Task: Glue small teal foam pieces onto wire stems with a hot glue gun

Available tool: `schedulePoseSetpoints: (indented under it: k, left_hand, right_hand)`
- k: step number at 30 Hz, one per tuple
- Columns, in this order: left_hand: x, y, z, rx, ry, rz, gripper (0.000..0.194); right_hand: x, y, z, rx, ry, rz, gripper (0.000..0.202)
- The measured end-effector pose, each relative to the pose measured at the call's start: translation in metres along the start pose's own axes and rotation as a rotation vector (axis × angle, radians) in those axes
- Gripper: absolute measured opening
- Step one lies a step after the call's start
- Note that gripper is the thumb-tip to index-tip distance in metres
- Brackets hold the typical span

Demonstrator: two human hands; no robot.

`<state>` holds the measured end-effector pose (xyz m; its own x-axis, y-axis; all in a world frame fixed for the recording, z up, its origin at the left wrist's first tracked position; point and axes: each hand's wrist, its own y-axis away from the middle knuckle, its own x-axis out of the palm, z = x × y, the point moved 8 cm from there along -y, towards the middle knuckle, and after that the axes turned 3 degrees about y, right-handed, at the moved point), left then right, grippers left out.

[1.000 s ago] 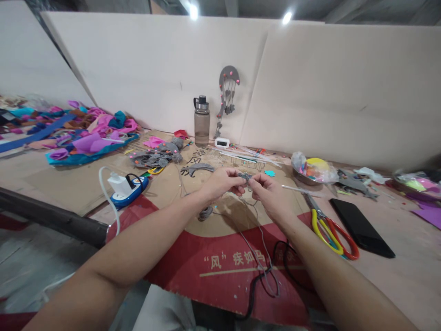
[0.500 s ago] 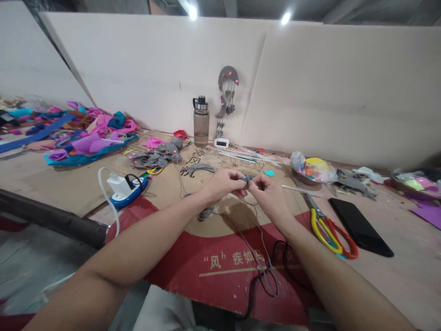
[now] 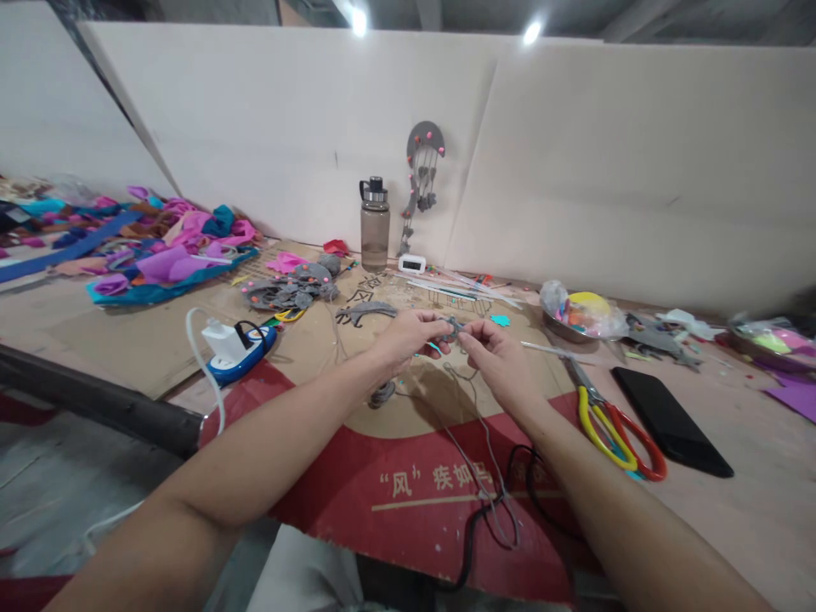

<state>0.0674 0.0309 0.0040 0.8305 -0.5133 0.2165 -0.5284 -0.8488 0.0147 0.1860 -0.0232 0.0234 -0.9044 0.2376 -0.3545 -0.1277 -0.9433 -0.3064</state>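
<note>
Between the thumb and fingers of my left hand (image 3: 414, 333) is a small grey felt piece (image 3: 455, 325). My right hand (image 3: 494, 348) is pinched closed just to the right of that piece; what sits between its fingertips is too small to make out. Below both hands, thin grey cord (image 3: 481, 412) hangs down and loops over the red part of the cardboard (image 3: 319, 484). Near my left wrist lies a dark grey bundle (image 3: 382, 393), partly covered by the forearm. A curved grey felt strip (image 3: 366, 313) rests behind the left hand.
Scissors (image 3: 603, 425) and a black phone (image 3: 669, 421) lie right of my right forearm. On the left are a power strip (image 3: 239, 361), grey felt pieces (image 3: 290, 289) and colourful scraps (image 3: 172, 255). A bottle (image 3: 375, 225) stands at the back; a felt hanging (image 3: 425, 144) is on the wall.
My right fingertips have drawn slightly away from the grey felt piece, which shows more openly in my left fingers. A turquoise bit now shows beneath the left fingers.
</note>
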Motion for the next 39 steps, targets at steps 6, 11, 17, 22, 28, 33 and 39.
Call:
schedulePoseSetpoints:
  k: [6,11,17,22,28,33,39]
  left_hand:
    - [-0.002,0.000,0.000,0.020,-0.054,-0.027,0.013]
    - [-0.002,0.000,0.000,0.053,-0.073,-0.025,0.015]
    - [0.003,0.002,0.001,-0.009,0.010,-0.020,0.013]
    - [0.003,0.002,0.004,-0.053,0.041,-0.023,0.012]
    - [0.003,0.005,-0.001,0.020,-0.024,-0.035,0.013]
    - [0.006,0.008,-0.007,0.075,-0.083,-0.042,0.016]
    - [0.010,0.012,-0.015,0.151,-0.140,-0.029,0.018]
  right_hand:
    - [-0.003,0.001,0.003,-0.003,0.050,-0.041,0.024]
    - [-0.004,0.001,0.005,-0.015,0.084,-0.073,0.024]
    - [-0.005,0.002,0.007,-0.106,0.061,-0.104,0.024]
    - [-0.007,0.006,0.013,-0.174,0.205,-0.134,0.016]
    - [-0.011,0.012,0.030,-0.257,0.395,-0.210,0.014]
    - [-0.011,0.011,0.028,-0.183,0.315,-0.200,0.021]
    - [-0.014,0.006,0.015,-0.031,0.141,-0.211,0.024]
